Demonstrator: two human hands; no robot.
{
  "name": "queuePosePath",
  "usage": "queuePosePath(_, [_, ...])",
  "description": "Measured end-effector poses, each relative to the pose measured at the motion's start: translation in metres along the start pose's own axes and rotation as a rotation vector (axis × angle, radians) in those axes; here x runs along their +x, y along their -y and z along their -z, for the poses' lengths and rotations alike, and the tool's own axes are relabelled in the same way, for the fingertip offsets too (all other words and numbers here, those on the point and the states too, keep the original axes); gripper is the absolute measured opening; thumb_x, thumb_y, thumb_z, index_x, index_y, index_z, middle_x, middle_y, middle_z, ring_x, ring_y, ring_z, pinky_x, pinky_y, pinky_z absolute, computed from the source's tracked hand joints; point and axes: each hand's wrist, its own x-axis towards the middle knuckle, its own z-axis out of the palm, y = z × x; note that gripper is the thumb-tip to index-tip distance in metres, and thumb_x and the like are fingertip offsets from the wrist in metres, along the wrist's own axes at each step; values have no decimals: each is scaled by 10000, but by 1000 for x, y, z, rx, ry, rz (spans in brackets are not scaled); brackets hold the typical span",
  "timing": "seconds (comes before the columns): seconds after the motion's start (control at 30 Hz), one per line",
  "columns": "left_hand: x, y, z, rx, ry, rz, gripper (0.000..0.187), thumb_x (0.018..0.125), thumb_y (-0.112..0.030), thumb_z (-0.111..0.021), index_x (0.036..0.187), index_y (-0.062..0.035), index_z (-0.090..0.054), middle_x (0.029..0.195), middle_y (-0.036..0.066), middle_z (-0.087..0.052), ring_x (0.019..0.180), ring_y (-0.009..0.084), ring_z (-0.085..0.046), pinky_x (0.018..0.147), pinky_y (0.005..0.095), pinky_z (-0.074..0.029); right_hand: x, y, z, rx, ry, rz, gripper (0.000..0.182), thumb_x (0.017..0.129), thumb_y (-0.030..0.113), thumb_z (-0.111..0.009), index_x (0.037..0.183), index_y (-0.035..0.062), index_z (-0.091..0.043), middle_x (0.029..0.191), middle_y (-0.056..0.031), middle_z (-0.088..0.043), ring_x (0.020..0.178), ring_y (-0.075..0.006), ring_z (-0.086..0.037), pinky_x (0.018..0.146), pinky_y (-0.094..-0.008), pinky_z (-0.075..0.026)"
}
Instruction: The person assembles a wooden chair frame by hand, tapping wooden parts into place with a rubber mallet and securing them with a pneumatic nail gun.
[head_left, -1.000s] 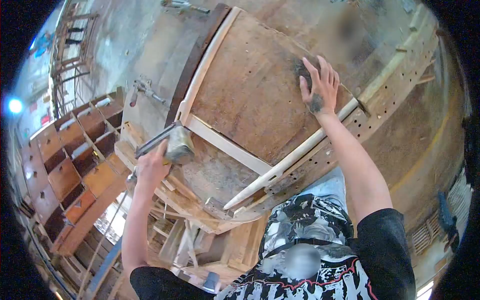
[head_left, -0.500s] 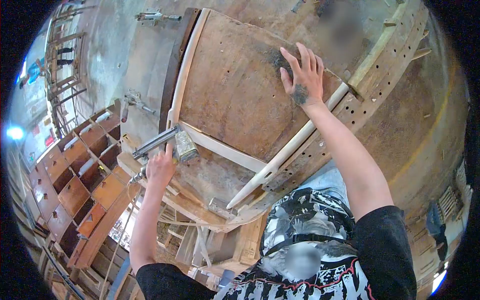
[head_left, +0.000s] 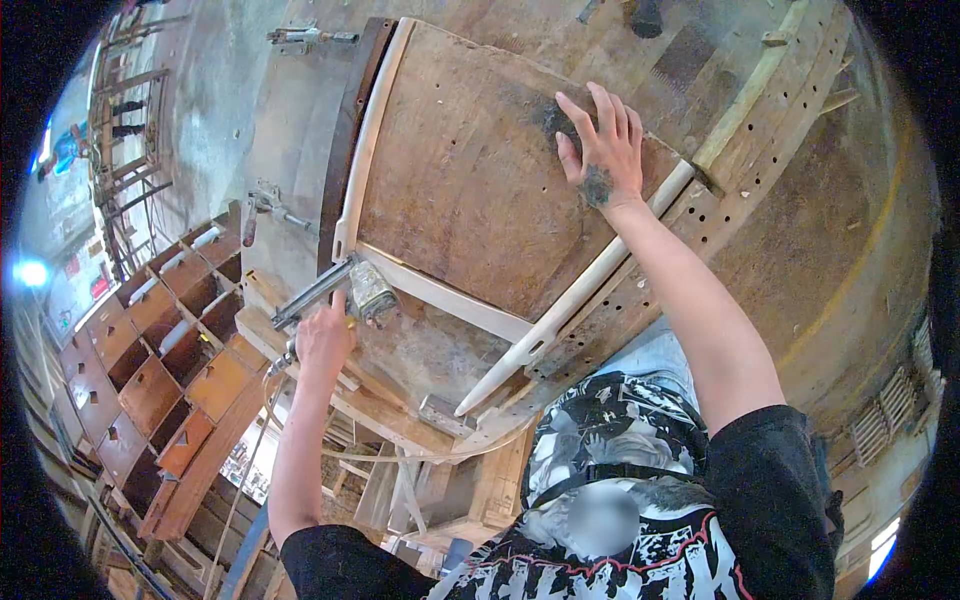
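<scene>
My left hand (head_left: 324, 342) is wrapped round the grip of a pneumatic nail gun (head_left: 372, 295). The gun's nose touches or nearly touches the corner where a curved pale wooden leg (head_left: 376, 135) meets a pale crossbar (head_left: 445, 297). Fingers spread, my right hand (head_left: 604, 150) lies on or just over the brown board (head_left: 465, 170) that sits between the wooden rails. It holds nothing. Below its wrist runs the other pale leg (head_left: 585, 275), tapering to a point. An air hose (head_left: 270, 405) trails from the gun.
Toggle clamps (head_left: 270, 205) are fixed at the left of the bench, one more (head_left: 310, 37) at the top. A beam with drilled holes (head_left: 720, 190) borders the right side. Wooden drawers or pigeonholes (head_left: 155, 390) stand at left. Far left, a person (head_left: 68, 150) is partly visible.
The nail gun and my left hand have shifted very slightly. My right hand has stayed almost in place. At the top right, the blurred patch no longer covers the floor.
</scene>
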Motion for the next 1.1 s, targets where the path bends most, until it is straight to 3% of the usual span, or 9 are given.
queuePosePath(0.13, [1,-6,6,-10,53,72,539,772,-229,-786,1219,-110,-509,746,148,-690,802,345,-709,712,478,-555,1,0,2,13,-3,-2,606,866,277,-662,1439,282,-466,1435,-145,-399,1325,-342,-398,1114,-519,-309])
queuePosePath(0.23, [-6,-16,19,-100,73,114,527,781,-267,-796,1209,-83,-551,766,181,-697,774,371,-700,685,476,-545,0,1,2,19,-14,6,603,863,273,-664,1435,277,-472,1434,-145,-404,1325,-344,-399,1114,-521,-305])
queuePosePath(0.33, [-41,-40,33,-366,-114,91,448,812,-316,-792,1120,-36,-627,749,176,-691,687,319,-695,626,432,-530,0,-2,-1,5,-27,8,603,859,276,-668,1430,276,-476,1434,-143,-408,1324,-343,-401,1115,-520,-300])
queuePosePath(0.43, [-74,-72,17,-903,-21,206,419,862,-364,-768,983,26,-671,704,138,-664,605,235,-662,552,388,-501,-4,-3,-3,9,-14,6,602,856,286,-671,1426,282,-478,1435,-142,-407,1325,-338,-402,1116,-520,-295])
queuePosePath(0.53, [-87,-119,16,-1355,374,446,322,937,-286,-705,843,14,-634,668,98,-636,600,218,-627,611,373,-504,0,-3,-4,3,-18,9,597,860,296,-671,1424,288,-476,1436,-143,-406,1329,-338,-397,1117,-524,-289])
queuePosePath(0.63, [-92,-154,14,-1716,586,537,359,983,-289,-643,747,-21,-600,623,50,-588,527,175,-586,547,336,-480,-2,-3,-4,1,-16,14,594,866,301,-668,1425,289,-470,1434,-149,-408,1331,-346,-391,1117,-531,-286])
queuePosePath(0.87, [-82,-168,-11,-1795,595,468,326,997,-302,-614,823,-27,-587,573,41,-539,452,159,-538,447,318,-439,-3,-3,-6,-3,-35,37,593,869,298,-669,1424,279,-462,1422,-164,-416,1324,-361,-392,1113,-542,-288])
queuePosePath(1.1, [-58,-157,-3,-1784,753,449,301,984,-291,-636,829,-39,-581,567,26,-519,451,149,-523,450,323,-455,-4,-4,-8,21,-52,39,581,867,296,-667,1413,273,-469,1421,-158,-407,1322,-357,-388,1115,-541,-283])
